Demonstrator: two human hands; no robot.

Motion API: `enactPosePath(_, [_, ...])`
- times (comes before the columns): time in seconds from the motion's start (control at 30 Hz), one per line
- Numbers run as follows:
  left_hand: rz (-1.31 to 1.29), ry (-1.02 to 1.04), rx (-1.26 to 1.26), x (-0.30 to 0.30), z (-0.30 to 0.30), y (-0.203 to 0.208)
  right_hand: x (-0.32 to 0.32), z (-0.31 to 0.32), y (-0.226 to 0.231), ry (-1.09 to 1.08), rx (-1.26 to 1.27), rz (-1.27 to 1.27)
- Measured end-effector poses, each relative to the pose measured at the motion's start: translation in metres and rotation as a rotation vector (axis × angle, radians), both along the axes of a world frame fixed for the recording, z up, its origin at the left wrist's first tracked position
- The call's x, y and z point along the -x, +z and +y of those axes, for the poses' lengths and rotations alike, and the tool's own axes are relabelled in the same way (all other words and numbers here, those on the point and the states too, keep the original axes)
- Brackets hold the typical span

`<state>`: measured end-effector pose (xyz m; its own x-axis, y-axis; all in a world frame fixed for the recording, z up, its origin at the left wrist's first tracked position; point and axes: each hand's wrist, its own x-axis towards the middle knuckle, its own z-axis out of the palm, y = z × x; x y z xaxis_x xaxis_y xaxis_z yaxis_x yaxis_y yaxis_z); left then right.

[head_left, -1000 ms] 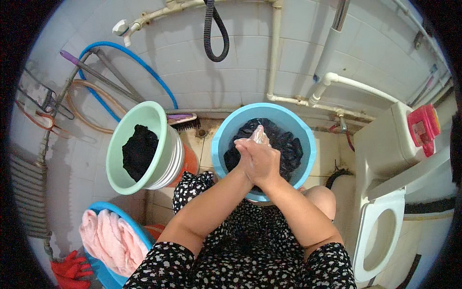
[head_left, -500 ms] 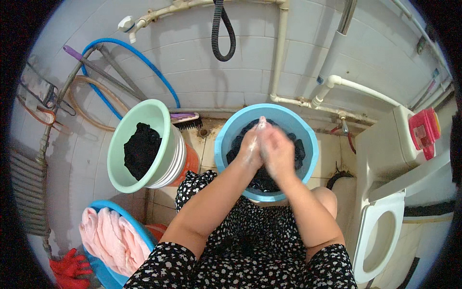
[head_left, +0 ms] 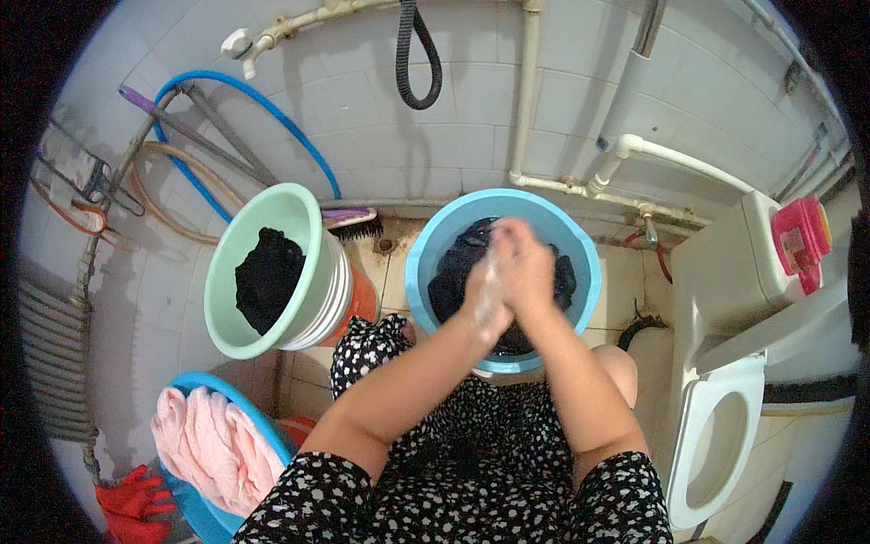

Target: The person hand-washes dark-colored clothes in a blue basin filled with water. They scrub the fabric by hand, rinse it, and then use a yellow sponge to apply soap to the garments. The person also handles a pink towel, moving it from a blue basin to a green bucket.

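Note:
My left hand [head_left: 488,295] and my right hand [head_left: 529,272] are pressed against each other above a light-blue basin [head_left: 419,272]. White suds streak the left hand and wrist. Motion blurs the fingers, so whether anything lies between the palms is hidden. Beneath them, dark wet clothes [head_left: 449,288] fill the basin's bottom.
To the left, a pale-green basin [head_left: 222,313] holding black cloth [head_left: 270,281] sits on a white-and-orange bucket [head_left: 361,304]. Nearer is a blue basin [head_left: 186,499] with a pink towel [head_left: 213,444], beside red gloves [head_left: 136,508]. A toilet [head_left: 716,435] stands right.
My hands stay together and have shifted slightly to the right and nearer me, rubbing against each other. The whole view has shifted a little; the basins keep their places.

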<state>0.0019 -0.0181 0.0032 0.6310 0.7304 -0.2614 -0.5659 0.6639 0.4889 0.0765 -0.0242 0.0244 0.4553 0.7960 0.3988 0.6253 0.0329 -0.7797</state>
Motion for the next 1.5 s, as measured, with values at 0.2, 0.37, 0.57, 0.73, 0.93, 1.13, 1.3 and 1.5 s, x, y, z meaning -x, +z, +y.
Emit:
enactPosePath(0.2, [-0.251, -0.102, 0.016, 0.002, 0.019, -0.031, 0.027, -0.020, 0.011, 0.166, -0.199, -0.039])
enactPosePath(0.37, [0.257, -0.004, -0.004, -0.004, 0.003, 0.019, -0.017, 0.008, -0.002, -0.085, 0.027, 0.291])
enactPosePath(0.57, [0.118, -0.060, 0.083, 0.001, 0.014, 0.039, -0.039, 0.011, -0.007, -0.073, -0.219, 0.716])
enactPosePath(0.73, [-0.040, -0.189, -0.039, 0.015, 0.048, -0.011, 0.034, -0.029, 0.038, 0.281, -0.128, 0.079])
enactPosePath(0.93, [0.169, -0.081, 0.031, -0.003, -0.006, 0.031, -0.016, 0.008, 0.030, -0.106, 0.069, 0.193])
enactPosePath(1.13, [-0.664, -0.386, -0.013, 0.022, 0.051, -0.046, 0.037, -0.021, 0.017, 0.158, -0.236, -0.298])
enactPosePath(1.3, [0.273, 0.045, 0.095, -0.009, -0.013, 0.031, -0.016, 0.001, 0.031, -0.090, 0.165, 0.142])
enactPosePath(1.5, [-0.602, -0.273, 0.031, 0.013, 0.041, -0.043, 0.037, -0.023, 0.019, 0.150, -0.033, -0.030])
